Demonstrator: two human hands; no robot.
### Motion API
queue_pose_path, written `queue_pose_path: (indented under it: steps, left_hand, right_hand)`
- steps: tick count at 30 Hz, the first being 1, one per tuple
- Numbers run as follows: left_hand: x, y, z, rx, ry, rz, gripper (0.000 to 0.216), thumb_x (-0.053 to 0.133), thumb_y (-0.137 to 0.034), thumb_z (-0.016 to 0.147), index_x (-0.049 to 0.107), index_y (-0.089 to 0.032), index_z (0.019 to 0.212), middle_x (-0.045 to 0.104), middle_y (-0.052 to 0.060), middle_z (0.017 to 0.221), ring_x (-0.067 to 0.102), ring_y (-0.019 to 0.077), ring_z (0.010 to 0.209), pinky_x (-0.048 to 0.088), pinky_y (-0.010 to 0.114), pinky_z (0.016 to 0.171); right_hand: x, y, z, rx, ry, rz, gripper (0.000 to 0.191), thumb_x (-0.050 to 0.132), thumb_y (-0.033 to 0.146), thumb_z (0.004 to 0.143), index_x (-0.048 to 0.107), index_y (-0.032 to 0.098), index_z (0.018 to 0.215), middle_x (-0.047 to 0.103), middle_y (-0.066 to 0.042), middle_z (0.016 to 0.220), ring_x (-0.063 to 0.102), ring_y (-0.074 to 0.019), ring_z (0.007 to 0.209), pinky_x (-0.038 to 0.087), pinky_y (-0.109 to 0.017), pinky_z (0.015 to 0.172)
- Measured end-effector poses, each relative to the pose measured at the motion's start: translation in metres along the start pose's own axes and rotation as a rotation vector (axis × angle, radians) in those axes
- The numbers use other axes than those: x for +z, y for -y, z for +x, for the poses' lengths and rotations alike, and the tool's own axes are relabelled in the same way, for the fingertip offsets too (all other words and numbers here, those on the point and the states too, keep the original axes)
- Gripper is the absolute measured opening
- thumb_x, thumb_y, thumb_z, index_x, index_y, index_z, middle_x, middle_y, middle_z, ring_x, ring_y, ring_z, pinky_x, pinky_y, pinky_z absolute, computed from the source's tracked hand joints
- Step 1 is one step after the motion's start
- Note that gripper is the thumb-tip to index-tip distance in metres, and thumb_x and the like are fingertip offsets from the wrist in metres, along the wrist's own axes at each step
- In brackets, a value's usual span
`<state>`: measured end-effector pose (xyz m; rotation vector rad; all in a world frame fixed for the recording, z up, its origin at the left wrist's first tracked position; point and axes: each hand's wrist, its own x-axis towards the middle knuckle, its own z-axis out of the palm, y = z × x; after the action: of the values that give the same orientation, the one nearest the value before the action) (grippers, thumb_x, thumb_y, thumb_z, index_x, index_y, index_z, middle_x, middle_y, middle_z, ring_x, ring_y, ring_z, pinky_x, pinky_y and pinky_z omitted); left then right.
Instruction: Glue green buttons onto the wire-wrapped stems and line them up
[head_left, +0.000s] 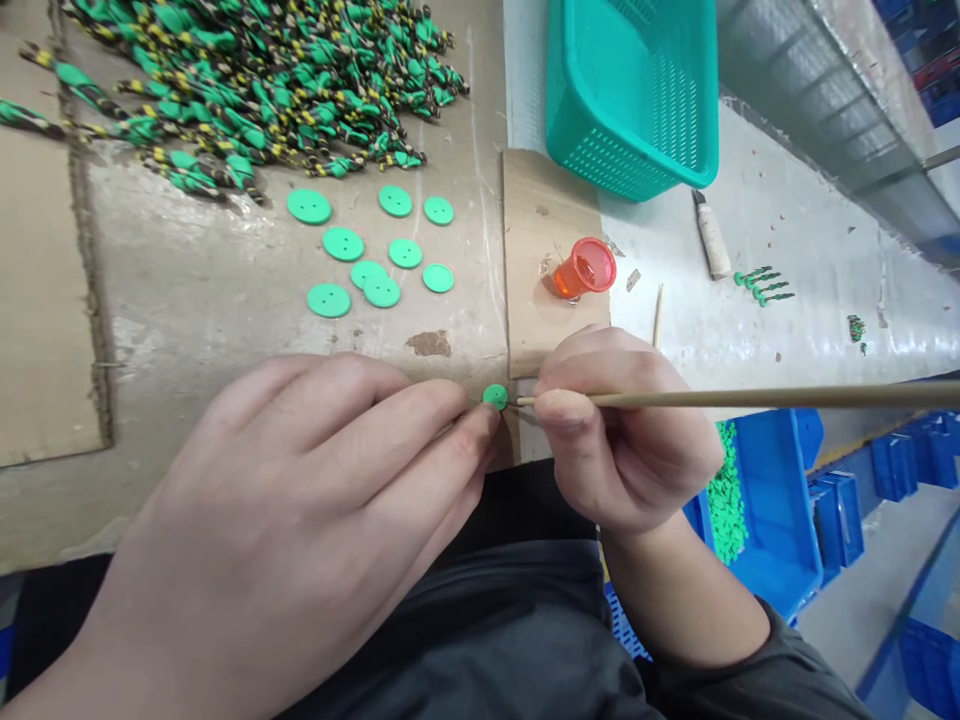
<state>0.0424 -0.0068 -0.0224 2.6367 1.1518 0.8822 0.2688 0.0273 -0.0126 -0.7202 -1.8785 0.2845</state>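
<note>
My left hand (322, 480) reaches in from the lower left, its fingertips pinching a small green two-hole button (495, 397) at the button's lower edge. My right hand (607, 425) is closed on a long thin wooden stick (750, 397), whose tip meets the button from the right. Several larger green buttons (345, 244) lie loose on the worn tabletop beyond my left hand. Farther back is a heap of green, black and yellow twisted pieces (255, 95).
An orange-red plastic cup (586, 268) stands on a cardboard square (544, 290) beyond my right hand. A teal basket (634, 90) sits at the back. A white-handled tool (711, 235) and several small green pieces (763, 285) lie to the right. A blue bin (780, 510) holds green pieces below.
</note>
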Motion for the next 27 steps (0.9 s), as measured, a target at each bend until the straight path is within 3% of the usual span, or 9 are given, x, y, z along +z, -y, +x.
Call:
queue_pose_path:
  steps: [5,12,21,27]
  left_hand:
    - [-0.0005,0.0003,-0.0006,0.019,-0.001,-0.007,0.004,0.068,-0.023,0.115,0.071,-0.025,0.116,0.084,0.004,0.114,0.07,0.0348,0.103,0.049,0.055,0.086]
    - [-0.0005,0.001,-0.0035,-0.006,-0.007,-0.035,0.019,0.066,-0.024,0.115,0.072,-0.026,0.134,0.086,0.003,0.119,0.07,0.0351,0.104,0.049,0.055,0.087]
    - [0.0043,0.0005,-0.0012,-0.034,-0.019,-0.044,0.013,0.072,-0.032,0.11,0.078,-0.033,0.122,0.087,0.0,0.117,0.074,0.0324,0.102,0.053,0.061,0.082]
    - [0.0009,-0.0009,-0.0046,-0.03,0.006,-0.008,0.014,0.063,-0.029,0.115,0.073,-0.032,0.125,0.086,-0.001,0.118,0.074,0.0299,0.105,0.053,0.056,0.087]
  right_hand:
    - [-0.0019,0.0007,-0.0006,0.014,0.042,0.007,0.018,0.068,0.011,0.113,0.07,0.016,0.096,0.079,-0.003,0.088,0.076,-0.0158,0.078,0.065,-0.035,0.071]
    - [0.0001,-0.0003,0.0012,0.026,-0.058,0.029,0.014,0.072,0.013,0.112,0.072,0.016,0.099,0.077,-0.001,0.084,0.075,-0.0129,0.076,0.065,-0.029,0.069]
    - [-0.0027,0.0053,0.0005,0.075,0.014,0.029,0.022,0.069,0.011,0.114,0.07,0.015,0.092,0.079,-0.003,0.088,0.076,-0.014,0.081,0.065,-0.031,0.076]
    - [-0.0049,0.0053,0.0001,0.092,0.062,0.011,0.016,0.068,0.014,0.115,0.072,0.018,0.1,0.079,-0.004,0.09,0.077,-0.0175,0.081,0.065,-0.036,0.073]
